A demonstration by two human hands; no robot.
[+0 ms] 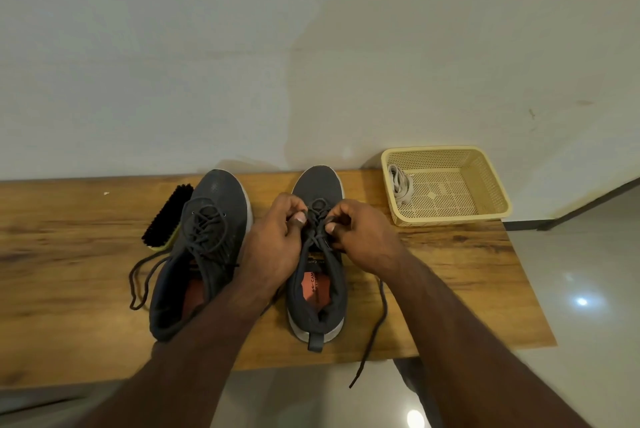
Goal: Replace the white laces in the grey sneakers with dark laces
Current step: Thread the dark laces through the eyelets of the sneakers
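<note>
Both hands, left hand point(277, 237) and right hand point(360, 233), pinched the dark lace point(317, 231) over the right sneaker point(317, 254) mid-bench point(69, 254), likely threading upper eyelets; left sneaker point(204, 240) looked laced, white laces point(400, 186) in basket point(485, 216); next probably tightening.

Looks like a home entryway: a wooden bench point(450, 254) against a plain wall point(311, 46), glossy tiled floor point(588, 271), shoe brush point(166, 216) nearby.
</note>
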